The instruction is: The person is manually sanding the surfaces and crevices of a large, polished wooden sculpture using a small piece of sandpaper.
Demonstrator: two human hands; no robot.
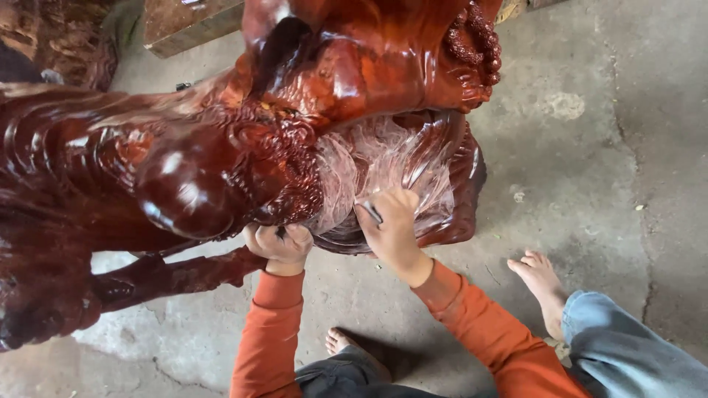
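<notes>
Head view: a large carved wooden sculpture (243, 140) is seen from above, standing on a concrete floor (590, 147); it fills the left and upper middle of the frame.
Sculpture colour: a deep glossy red-brown is shown over most of the surface, with bright highlights on the rounded bulges.
Sculpture form: smooth swollen lobes are mixed with fine curly carving near the middle, and a knobbly beaded cluster is seen at the upper right edge.
Pale area: a patch of flowing ridged carving (383, 166) just above the right hand is seen as whitish-pink and dull, unlike the varnished wood around it.
Base: a dark rounded rim (461, 214) is seen under the pale patch, resting on the floor.
Left hand (279, 247): it is curled closed against the underside of the carved curls, gripping the edge of the wood.
Right hand (391, 225): it is closed around a small dark tool (372, 214), whose tip is pressed to the lower edge of the pale patch.
Sleeves: orange sleeves are worn on both arms.
Feet: two bare feet are set on the floor, beside blue denim trouser legs.
</notes>
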